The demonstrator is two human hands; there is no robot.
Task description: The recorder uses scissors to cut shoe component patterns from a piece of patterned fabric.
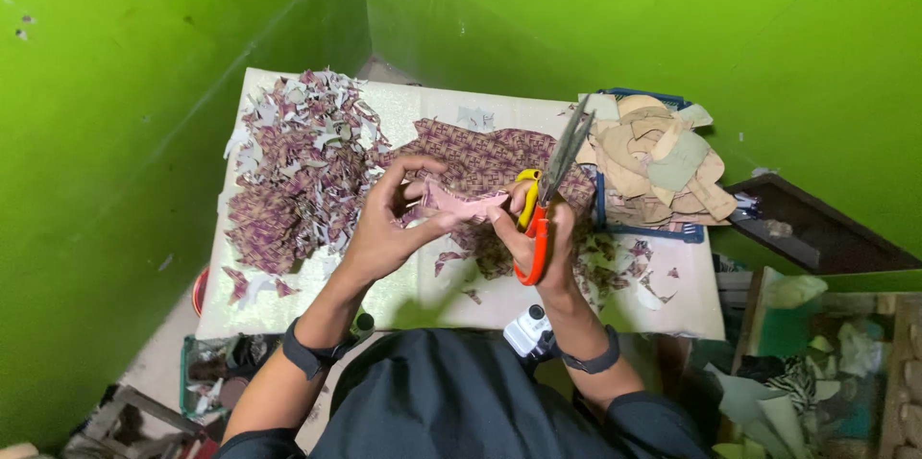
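Observation:
My left hand point(389, 219) pinches one end of a small pink cut-out piece point(461, 203), held above the white table point(423, 296). My right hand point(538, 233) pinches the other end of that piece while its fingers sit through the orange and yellow handles of scissors point(549, 192). The scissor blades point up and away, nearly closed. Under my hands lies a sheet of purple patterned woven material point(480, 157).
A heap of purple and white cut scraps point(293, 166) covers the table's left part. A blue tray point(648, 229) with tan and beige pieces stands at the right. Green walls close in behind and left. Boxes of scraps point(816, 363) stand low at the right.

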